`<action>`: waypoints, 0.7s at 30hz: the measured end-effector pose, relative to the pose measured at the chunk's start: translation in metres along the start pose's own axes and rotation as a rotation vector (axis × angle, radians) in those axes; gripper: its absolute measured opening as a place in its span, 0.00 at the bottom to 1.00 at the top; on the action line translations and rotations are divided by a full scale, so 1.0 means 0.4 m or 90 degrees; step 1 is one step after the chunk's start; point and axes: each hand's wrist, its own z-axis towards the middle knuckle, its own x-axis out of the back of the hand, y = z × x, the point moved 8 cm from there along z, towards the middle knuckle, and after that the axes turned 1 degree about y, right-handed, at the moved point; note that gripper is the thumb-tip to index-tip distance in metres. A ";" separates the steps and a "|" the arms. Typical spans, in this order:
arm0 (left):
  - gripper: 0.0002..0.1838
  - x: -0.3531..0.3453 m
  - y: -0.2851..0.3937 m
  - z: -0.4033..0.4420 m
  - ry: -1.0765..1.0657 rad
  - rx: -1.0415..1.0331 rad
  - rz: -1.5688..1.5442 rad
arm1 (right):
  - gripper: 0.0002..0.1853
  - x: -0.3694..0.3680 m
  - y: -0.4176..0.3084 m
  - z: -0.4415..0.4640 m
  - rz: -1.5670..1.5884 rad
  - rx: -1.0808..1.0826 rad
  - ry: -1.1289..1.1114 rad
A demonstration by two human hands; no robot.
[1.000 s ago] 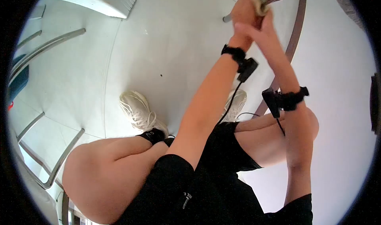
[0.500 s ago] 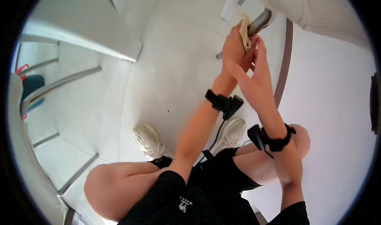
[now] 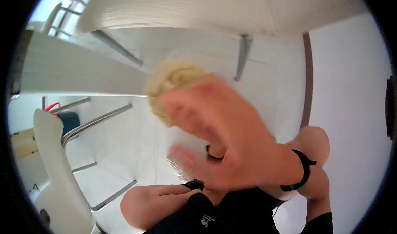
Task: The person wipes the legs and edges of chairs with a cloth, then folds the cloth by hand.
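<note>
A crumpled pale yellow cloth (image 3: 167, 81) is held up close to the camera, blurred by motion. My right hand (image 3: 231, 122) reaches in from the right with its fingers curled against the cloth's lower edge, its thumb side lower and blurred. My left hand is hidden behind the right one; only a bit of the forearm and a dark band show below. Beyond the cloth stands a grey metal leg (image 3: 244, 56) under a cream-covered seat (image 3: 227, 11), apart from both hands.
A white panel (image 3: 78, 71) juts in at the left. Below it is a cream chair (image 3: 56, 159) with metal legs, and a dark blue bin (image 3: 69, 123) behind. A white wall (image 3: 347, 110) with a brown skirting strip (image 3: 308, 77) runs along the right. My bent knees are at the bottom.
The cloth has come away from the metal leg, down and left towards the camera. My right hand has swung in front of the left. The view has tilted up, showing more of the seat.
</note>
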 end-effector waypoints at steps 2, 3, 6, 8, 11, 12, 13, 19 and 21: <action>0.19 0.011 0.004 0.012 0.012 -0.001 0.004 | 0.23 0.007 -0.037 -0.013 0.072 0.036 -0.016; 0.19 0.016 -0.004 0.014 0.011 0.005 0.018 | 0.22 0.009 -0.053 -0.023 0.094 0.044 -0.030; 0.22 0.046 -0.064 0.012 -0.014 0.046 0.132 | 0.21 0.015 -0.034 -0.073 0.123 0.004 -0.065; 0.21 0.062 -0.115 -0.016 -0.036 0.081 0.151 | 0.20 0.018 0.001 -0.113 0.110 -0.055 -0.094; 0.19 0.055 -0.190 -0.059 -0.057 0.152 0.132 | 0.18 0.035 0.065 -0.178 0.037 -0.160 -0.145; 0.19 0.051 -0.215 -0.064 -0.064 0.179 0.118 | 0.18 0.033 0.082 -0.203 0.009 -0.194 -0.165; 0.18 0.053 -0.230 -0.056 -0.101 0.148 0.134 | 0.18 0.037 0.104 -0.224 -0.023 -0.231 -0.184; 0.16 0.064 -0.253 -0.093 -0.021 0.218 0.086 | 0.15 0.079 0.196 -0.341 -0.177 -0.452 -0.260; 0.15 0.053 -0.255 -0.118 0.069 0.245 0.087 | 0.14 0.094 0.214 -0.367 -0.212 -0.507 -0.276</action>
